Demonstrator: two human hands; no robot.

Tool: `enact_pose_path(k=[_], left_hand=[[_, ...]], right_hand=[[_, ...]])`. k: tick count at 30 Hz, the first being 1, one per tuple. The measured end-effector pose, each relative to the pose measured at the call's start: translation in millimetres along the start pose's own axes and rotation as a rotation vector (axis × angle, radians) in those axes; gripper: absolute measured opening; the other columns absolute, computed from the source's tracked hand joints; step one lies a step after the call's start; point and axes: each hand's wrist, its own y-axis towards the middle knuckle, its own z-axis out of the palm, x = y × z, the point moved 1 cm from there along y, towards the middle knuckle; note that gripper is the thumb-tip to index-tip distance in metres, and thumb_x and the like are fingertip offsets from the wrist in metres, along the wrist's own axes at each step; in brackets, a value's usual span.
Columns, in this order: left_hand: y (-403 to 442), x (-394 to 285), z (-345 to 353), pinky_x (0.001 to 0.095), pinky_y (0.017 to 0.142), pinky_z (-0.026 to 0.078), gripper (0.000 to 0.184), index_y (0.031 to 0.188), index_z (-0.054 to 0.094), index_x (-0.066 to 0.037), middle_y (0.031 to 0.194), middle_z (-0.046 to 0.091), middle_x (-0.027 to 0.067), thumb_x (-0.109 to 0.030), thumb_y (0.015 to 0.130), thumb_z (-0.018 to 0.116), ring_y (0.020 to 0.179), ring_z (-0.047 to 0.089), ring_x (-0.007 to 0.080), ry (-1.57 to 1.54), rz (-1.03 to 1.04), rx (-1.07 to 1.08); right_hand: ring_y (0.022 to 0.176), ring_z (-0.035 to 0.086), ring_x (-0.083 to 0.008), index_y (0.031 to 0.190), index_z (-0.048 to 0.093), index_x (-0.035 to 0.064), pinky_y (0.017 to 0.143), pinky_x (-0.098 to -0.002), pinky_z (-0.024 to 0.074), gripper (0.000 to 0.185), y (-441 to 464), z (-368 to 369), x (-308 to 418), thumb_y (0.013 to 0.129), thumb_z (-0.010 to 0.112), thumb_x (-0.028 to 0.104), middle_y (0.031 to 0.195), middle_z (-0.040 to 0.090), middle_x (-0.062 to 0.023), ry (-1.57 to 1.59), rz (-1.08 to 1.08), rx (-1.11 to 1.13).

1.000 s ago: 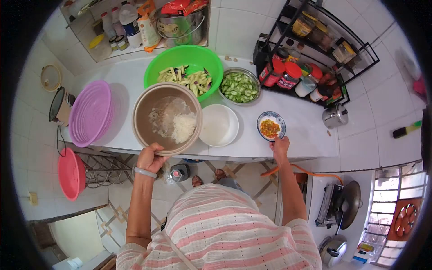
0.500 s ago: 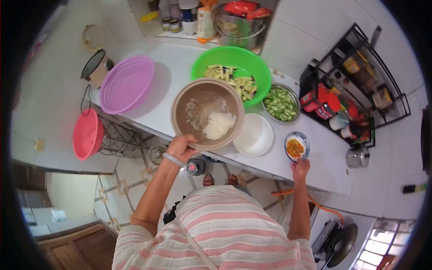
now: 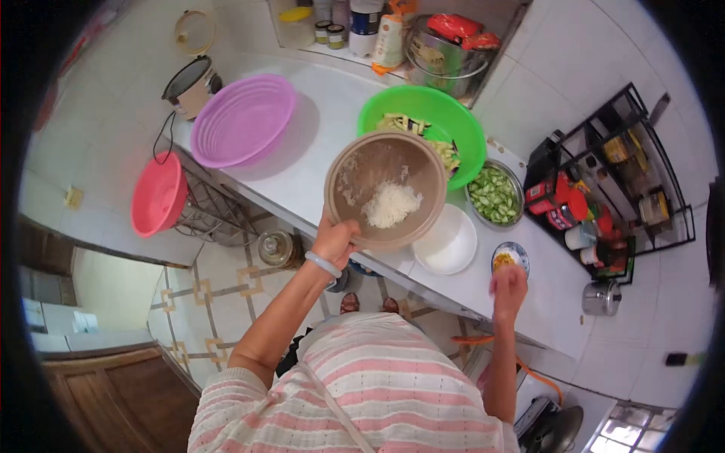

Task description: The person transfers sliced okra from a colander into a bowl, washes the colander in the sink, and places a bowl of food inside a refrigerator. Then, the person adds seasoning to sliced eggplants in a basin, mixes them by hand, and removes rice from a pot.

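My left hand [image 3: 336, 240] grips the near rim of a brown inner pot [image 3: 349, 177], which is tilted so its inside faces me. White rice [image 3: 393, 205] lies in a clump at the pot's lower side, with loose grains stuck to the wall. Just behind the pot is a green basin [image 3: 470, 143] of cut eggplant [image 3: 445, 155], partly covered by it. My right hand [image 3: 509, 293] is closed, fingers curled, at the near edge of a small patterned plate [image 3: 522, 253] with chopped yellow-orange bits. Whether anything is in those fingers is hidden.
On the counter stand a white bowl [image 3: 447, 241], a metal bowl of sliced green vegetable [image 3: 495, 195] and a purple basin [image 3: 245, 121]. A black spice rack [image 3: 642, 121] rises at the right. A pink basin [image 3: 158, 198] rests on a metal rack at the left.
The view has shifted, moving the scene rightward. My right hand has gone from holding the plate's rim to curled fingers over its near edge. The pot stays in my left hand.
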Motion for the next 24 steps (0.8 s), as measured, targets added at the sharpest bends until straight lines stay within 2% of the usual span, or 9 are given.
enact_pose_path(k=[2, 4, 5, 7, 9, 13, 17, 21, 24], left_hand=[[-2, 1, 16, 0.047, 0.074, 0.053, 0.059, 0.127, 0.032, -0.002, 0.11, 0.049, 0.0154, 0.012, 0.071, 0.042, 0.096, 0.056, 0.0298, 0.035, 0.052, 0.025], [-1, 6, 33, 0.0378, 0.067, 0.054, 0.067, 0.132, 0.028, -0.006, 0.116, 0.047, 0.0135, 0.012, 0.069, 0.043, 0.097, 0.054, 0.027, 0.048, 0.124, 0.066], [3, 10, 41, 0.0361, 0.072, 0.052, 0.07, 0.133, 0.027, -0.006, 0.118, 0.046, 0.0138, 0.013, 0.068, 0.043, 0.1, 0.053, 0.0268, 0.065, 0.159, 0.103], [13, 20, 49, 0.0326, 0.082, 0.048, 0.074, 0.137, 0.023, -0.006, 0.123, 0.044, 0.0145, 0.014, 0.068, 0.042, 0.108, 0.05, 0.0264, 0.096, 0.231, 0.166], [19, 28, 59, 0.0305, 0.09, 0.042, 0.078, 0.139, 0.02, -0.005, 0.127, 0.041, 0.0149, 0.015, 0.067, 0.041, 0.114, 0.045, 0.0254, 0.158, 0.327, 0.183], [22, 31, 80, 0.0305, 0.098, 0.035, 0.081, 0.141, 0.016, -0.005, 0.133, 0.036, 0.015, 0.016, 0.066, 0.041, 0.121, 0.04, 0.0248, 0.215, 0.432, 0.204], [30, 41, 92, 0.0302, 0.099, 0.034, 0.082, 0.142, 0.015, -0.005, 0.134, 0.036, 0.0146, 0.016, 0.067, 0.039, 0.121, 0.04, 0.0245, 0.179, 0.421, 0.266], [38, 54, 103, 0.0309, 0.092, 0.042, 0.082, 0.142, 0.014, -0.007, 0.132, 0.039, 0.0131, 0.016, 0.068, 0.039, 0.118, 0.043, 0.0248, 0.244, 0.439, 0.287], [41, 60, 113, 0.0318, 0.093, 0.043, 0.078, 0.14, 0.02, -0.008, 0.13, 0.041, 0.0128, 0.015, 0.068, 0.04, 0.117, 0.044, 0.0248, 0.225, 0.442, 0.331]], right_hand=[[0.064, 0.052, -0.0074, 0.096, 0.052, 0.001, 0.056, -0.0202, 0.0447, 0.012, 14, 50, 67, 0.088, 0.054, 0.009, 0.075, 0.053, -0.0014, -0.074, -0.162, 0.182], [0.086, 0.061, -0.0192, 0.11, 0.052, -0.0026, 0.077, -0.0297, 0.0489, 0.029, 29, 93, 92, 0.084, 0.058, 0.009, 0.097, 0.061, -0.014, -0.096, -0.329, 0.359], [0.093, 0.06, -0.0291, 0.11, 0.052, -0.0057, 0.083, -0.0362, 0.0476, 0.036, 40, 109, 106, 0.08, 0.063, 0.012, 0.101, 0.059, -0.0215, -0.264, -0.374, 0.442], [0.103, 0.055, -0.0373, 0.117, 0.047, -0.0064, 0.089, -0.039, 0.0435, 0.049, 61, 136, 97, 0.076, 0.065, 0.014, 0.111, 0.053, -0.0259, -0.577, -0.517, 0.401], [0.108, 0.05, -0.0412, 0.12, 0.045, -0.0073, 0.093, -0.0409, 0.0404, 0.06, 86, 148, 73, 0.072, 0.068, 0.02, 0.117, 0.049, -0.0281, -0.762, -0.307, 0.458], [0.108, 0.053, -0.0368, 0.117, 0.049, -0.0066, 0.092, -0.0395, 0.0412, 0.063, 107, 146, 60, 0.067, 0.072, 0.025, 0.114, 0.054, -0.026, -0.68, -0.156, 0.496], [0.107, 0.055, -0.0322, 0.114, 0.053, -0.0055, 0.092, -0.0369, 0.0417, 0.068, 112, 132, 57, 0.062, 0.076, 0.031, 0.111, 0.058, -0.0233, -0.538, -0.091, 0.46], [0.104, 0.057, -0.0281, 0.114, 0.056, -0.0039, 0.089, -0.0337, 0.043, 0.07, 118, 124, 50, 0.061, 0.077, 0.036, 0.11, 0.06, -0.0207, -0.568, 0.049, 0.562], [0.097, 0.059, -0.0251, 0.107, 0.059, -0.0029, 0.085, -0.0328, 0.044, 0.064, 100, 138, 43, 0.062, 0.076, 0.039, 0.103, 0.062, -0.0188, -0.398, 0.15, 0.441]])
